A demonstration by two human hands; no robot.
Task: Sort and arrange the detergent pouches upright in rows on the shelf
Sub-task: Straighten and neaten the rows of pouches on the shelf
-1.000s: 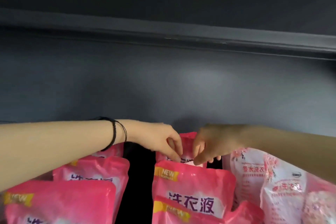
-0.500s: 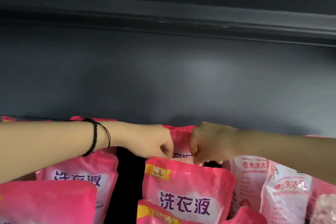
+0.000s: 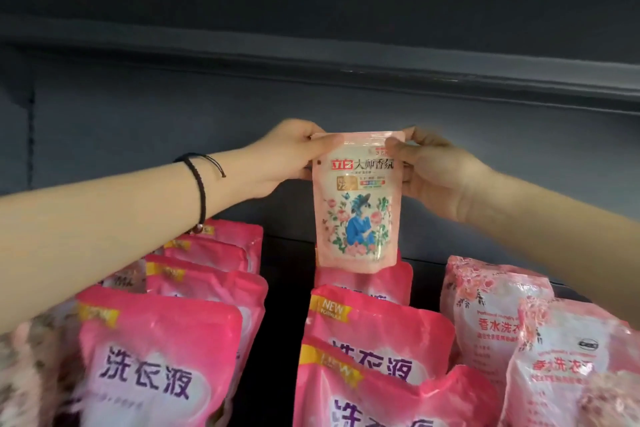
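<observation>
Half a second before, both hands had been down among the pouches at the back of the shelf. Now they had come up: the left hand (image 3: 287, 158), a black cord bracelet (image 3: 201, 184) on its wrist, pinched the top left corner of a small pale-pink floral detergent pouch (image 3: 358, 204), and the right hand (image 3: 436, 177) pinched the top right corner. The pouch hung upright and clear of the others, above the rear of the middle row. It looked like an odd one pulled out for sorting and not yet placed. On the dark shelf (image 3: 280, 288), a row of bright pink pouches (image 3: 162, 357) stood along the left, a second bright pink row (image 3: 377, 333) in the middle, and paler rose-printed pouches (image 3: 491, 305) toward the right edge. Behind was a dark grey back panel (image 3: 138, 121), with the lip of an upper shelf (image 3: 346, 59) above.
</observation>
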